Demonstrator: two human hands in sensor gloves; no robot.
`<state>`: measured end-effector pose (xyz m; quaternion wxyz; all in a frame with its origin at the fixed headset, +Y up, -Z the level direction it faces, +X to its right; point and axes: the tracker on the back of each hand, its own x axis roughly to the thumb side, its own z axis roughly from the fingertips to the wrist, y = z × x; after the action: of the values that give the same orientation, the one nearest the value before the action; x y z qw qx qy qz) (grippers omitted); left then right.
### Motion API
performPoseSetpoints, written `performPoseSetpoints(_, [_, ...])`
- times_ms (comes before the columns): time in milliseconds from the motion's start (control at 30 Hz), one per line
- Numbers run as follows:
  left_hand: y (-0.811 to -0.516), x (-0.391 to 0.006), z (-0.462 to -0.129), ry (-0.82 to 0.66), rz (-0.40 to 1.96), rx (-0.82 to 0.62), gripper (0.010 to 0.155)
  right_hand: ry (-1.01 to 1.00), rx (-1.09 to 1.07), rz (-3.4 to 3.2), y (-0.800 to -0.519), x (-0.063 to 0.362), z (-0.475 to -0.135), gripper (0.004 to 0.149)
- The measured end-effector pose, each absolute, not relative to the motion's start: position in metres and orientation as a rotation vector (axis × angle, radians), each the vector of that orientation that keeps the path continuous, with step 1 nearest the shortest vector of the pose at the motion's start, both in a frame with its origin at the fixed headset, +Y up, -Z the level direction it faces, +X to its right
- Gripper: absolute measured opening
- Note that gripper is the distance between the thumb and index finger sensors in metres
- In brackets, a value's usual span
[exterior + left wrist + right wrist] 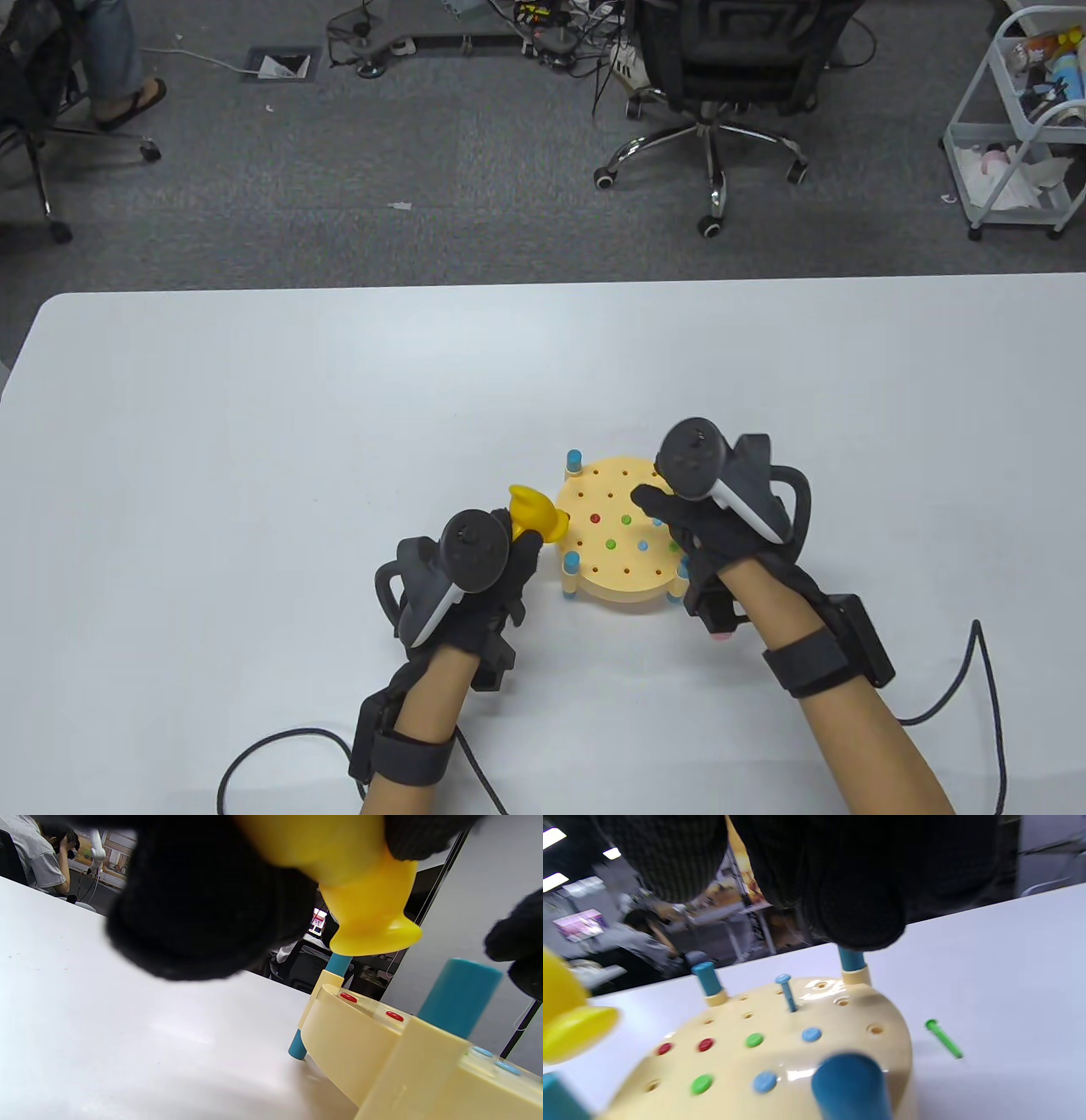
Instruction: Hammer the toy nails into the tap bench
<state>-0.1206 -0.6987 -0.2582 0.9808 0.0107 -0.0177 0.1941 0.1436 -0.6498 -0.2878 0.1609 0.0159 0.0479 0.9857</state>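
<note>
Yellow toy hammer (533, 512) clamped in left hand (484, 577), head at 9 o'clock beside tap bench (624, 535) on desk (254, 424); upright blue nail (786, 992), shank vertical, stands beneath right hand (704, 526), whose grip cannot be told

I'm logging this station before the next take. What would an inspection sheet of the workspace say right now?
Surface: white table, no marks seen.
Job's things: tap bench with several nails flush; blue nail standing proud; green nail lying loose on the table.
Clutter: nothing seen.
Hands: left hand grips yellow hammer; right hand over the bench's right side, grip unclear.
Cables: black leads trail from both wrists.
Surroundings: office chair, cart, floor cables.
</note>
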Motion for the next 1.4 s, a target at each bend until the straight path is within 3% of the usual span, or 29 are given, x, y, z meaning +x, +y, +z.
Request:
performPoseSetpoints(167, [-0.691,-0.117,-0.257,-0.059,0.414,0.062,0.065,0.019,0.255,2.688,-0.692,0.176,-0.247,0.075])
performPoseSetpoints(400, [-0.674,-0.095,-0.272,-0.076,0.414,0.067,0.064,-0.239,0.344,2.733,-0.732,0.18,-0.233,0.067])
performPoseSetpoints(500, [-0.667,-0.075,-0.281,-0.099,0.347,0.062,0.064,-0.321,0.346,2.747,-0.737,0.181,-0.231,0.054])
performPoseSetpoints(700, [-0.66,-0.024,-0.301,-0.133,0.198,0.016,0.064,-0.336,0.333,2.735,-0.741,0.182,-0.229,0.054])
performPoseSetpoints(867, [-0.665,0.011,-0.306,-0.121,0.025,0.06,0.064,-0.339,0.339,2.729,-0.743,0.18,-0.23,0.054])
performPoseSetpoints(933, [-0.677,0.024,-0.306,-0.126,-0.134,-0.017,0.065,-0.346,0.347,2.738,-0.743,0.18,-0.23,0.054])
performPoseSetpoints(1033, [-0.664,0.036,-0.295,-0.118,-0.231,0.121,0.065,-0.341,0.347,2.737,-0.743,0.179,-0.23,0.054])
performPoseSetpoints(1100, [-0.663,0.038,-0.291,-0.123,-0.136,0.232,0.065,-0.34,0.349,2.741,-0.743,0.179,-0.23,0.054])
performPoseSetpoints(1133, [-0.677,0.044,-0.299,-0.148,-0.199,0.075,0.064,-0.341,0.348,2.741,-0.743,0.179,-0.23,0.054])
performPoseSetpoints(1167, [-0.68,0.047,-0.298,-0.051,-0.396,-0.035,0.065,-0.34,0.346,2.741,-0.743,0.179,-0.23,0.054])
performPoseSetpoints(1233, [-0.673,0.053,-0.293,-0.117,-0.472,0.052,0.065,-0.346,0.345,2.747,-0.744,0.178,-0.23,0.054])
performPoseSetpoints(1300, [-0.658,0.045,-0.282,-0.1,-0.236,0.229,0.065,-0.349,0.35,2.753,-0.744,0.178,-0.23,0.054])
performPoseSetpoints(1333, [-0.667,0.043,-0.285,-0.15,-0.088,0.216,0.065,-0.345,0.348,2.749,-0.744,0.178,-0.23,0.054])
performPoseSetpoints(1367, [-0.683,0.044,-0.292,-0.163,-0.11,0.044,0.065,-0.342,0.347,2.747,-0.744,0.178,-0.23,0.054])
performPoseSetpoints(1400, [-0.681,0.048,-0.289,-0.031,-0.34,-0.14,0.066,-0.341,0.343,2.749,-0.744,0.178,-0.23,0.054])
